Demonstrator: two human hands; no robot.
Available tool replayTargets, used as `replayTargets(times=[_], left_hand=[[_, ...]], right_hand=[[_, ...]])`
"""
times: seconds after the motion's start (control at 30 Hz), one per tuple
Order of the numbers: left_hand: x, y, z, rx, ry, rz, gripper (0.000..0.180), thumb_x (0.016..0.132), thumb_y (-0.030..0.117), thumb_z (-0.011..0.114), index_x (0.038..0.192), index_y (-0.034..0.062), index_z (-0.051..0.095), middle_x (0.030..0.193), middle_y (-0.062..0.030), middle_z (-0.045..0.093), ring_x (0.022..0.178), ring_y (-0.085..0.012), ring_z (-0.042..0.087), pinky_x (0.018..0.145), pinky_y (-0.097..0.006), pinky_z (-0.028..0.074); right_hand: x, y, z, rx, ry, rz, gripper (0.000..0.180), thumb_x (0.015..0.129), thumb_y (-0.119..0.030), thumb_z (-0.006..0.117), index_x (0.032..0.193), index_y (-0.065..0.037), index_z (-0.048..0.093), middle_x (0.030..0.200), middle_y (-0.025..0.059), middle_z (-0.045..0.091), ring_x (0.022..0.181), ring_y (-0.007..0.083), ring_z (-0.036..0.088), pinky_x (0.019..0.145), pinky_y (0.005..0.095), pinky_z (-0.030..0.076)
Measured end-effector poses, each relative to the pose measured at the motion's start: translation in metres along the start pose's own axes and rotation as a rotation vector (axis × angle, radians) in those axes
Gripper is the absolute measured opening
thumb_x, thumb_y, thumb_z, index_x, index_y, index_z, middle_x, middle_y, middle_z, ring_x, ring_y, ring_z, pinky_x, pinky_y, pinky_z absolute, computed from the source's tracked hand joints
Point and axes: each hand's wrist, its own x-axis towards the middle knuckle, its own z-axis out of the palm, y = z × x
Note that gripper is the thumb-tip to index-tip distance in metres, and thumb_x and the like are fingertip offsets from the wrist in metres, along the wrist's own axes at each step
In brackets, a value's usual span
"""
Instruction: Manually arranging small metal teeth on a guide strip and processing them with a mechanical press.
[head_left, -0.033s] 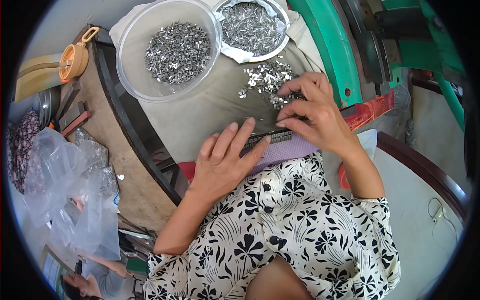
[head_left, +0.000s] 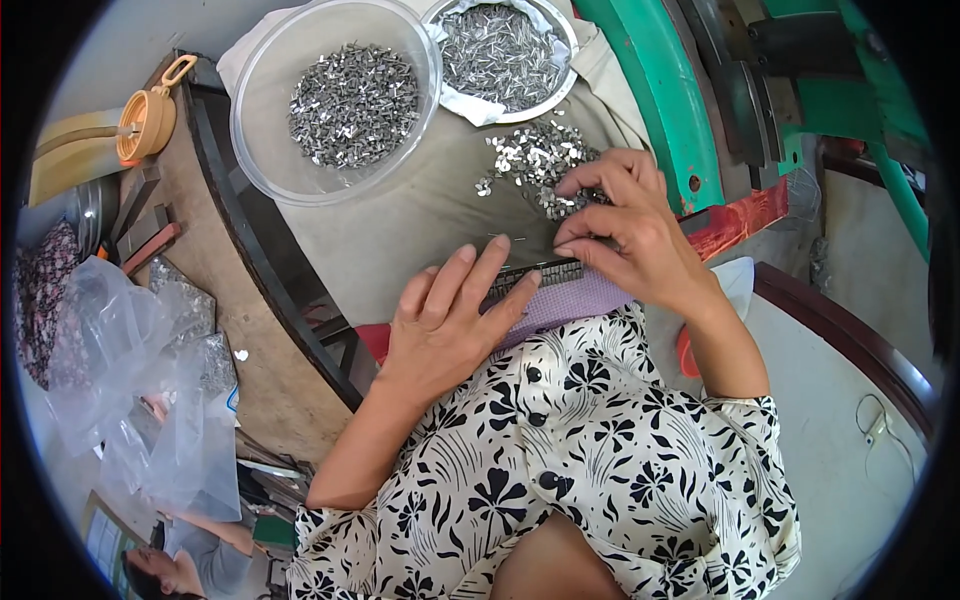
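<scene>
A narrow dark rack (head_left: 563, 272) filled with a row of small metal pieces lies across a folded purple cloth (head_left: 565, 303) close to my body. My left hand (head_left: 445, 325) rests over the rack's left part, fingers spread, its thumb on the row. A thin metal pin (head_left: 513, 238) lies by its index fingertip. At the rack's right end, my right hand (head_left: 630, 230) has thumb and index finger pinched together; whatever is between them is too small to make out. Its other fingers curl beside a loose pile of small shiny metal pieces (head_left: 535, 155), partly hidden by that hand.
Beyond my hands stand a clear plastic tub (head_left: 245, 150) of small metal pieces and a white bowl (head_left: 572, 75) of metal pins. Green machinery (head_left: 665, 90) borders the right. Plastic bags (head_left: 130, 350) and an orange lid (head_left: 148, 122) are at left; another person (head_left: 210, 555) is at lower left.
</scene>
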Motion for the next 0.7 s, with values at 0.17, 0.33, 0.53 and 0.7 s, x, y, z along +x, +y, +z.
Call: replayTargets(times=[0.17,0.33,0.53,0.7], left_hand=[[0.001,0.001,0.0,0.0,0.005,0.009,0.028,0.094,0.026,0.056,0.118,0.0313,0.069,0.14,0.0014,0.055,0.128,-0.0182,0.042,0.101,-0.032,0.032],[-0.005,0.002,-0.01,-0.028,0.042,-0.048,0.028,0.089,0.028,0.064,0.116,0.0299,0.071,0.134,0.0003,0.058,0.122,-0.0221,0.045,0.099,-0.033,0.035],[-0.022,-0.009,-0.016,-0.297,0.109,-0.351,0.039,0.071,0.02,0.083,0.108,0.0134,0.073,0.111,-0.0064,0.057,0.112,-0.0308,0.047,0.096,-0.04,0.039],[-0.024,-0.015,-0.017,-0.345,0.095,-0.429,0.031,0.069,0.015,0.082,0.098,0.0102,0.07,0.107,-0.008,0.058,0.108,-0.0314,0.048,0.093,-0.043,0.039]], right_hand=[[-0.008,-0.009,0.0,-0.023,-0.091,0.038,0.009,0.074,-0.011,0.076,0.081,-0.008,0.072,0.115,0.0016,0.06,0.117,0.0292,0.047,0.098,0.0439,0.036],[-0.007,-0.012,0.007,-0.06,-0.101,0.027,0.013,0.07,-0.012,0.079,0.08,-0.009,0.072,0.116,0.0009,0.061,0.12,0.0306,0.047,0.099,0.0436,0.033],[-0.005,-0.018,0.007,-0.14,-0.097,-0.019,0.016,0.067,-0.013,0.08,0.082,-0.011,0.074,0.116,0.0,0.061,0.12,0.0305,0.047,0.098,0.045,0.033],[0.0,-0.011,0.007,-0.109,-0.032,-0.019,0.018,0.066,-0.013,0.082,0.082,-0.014,0.074,0.107,-0.0024,0.063,0.113,0.0281,0.051,0.095,0.044,0.035]])
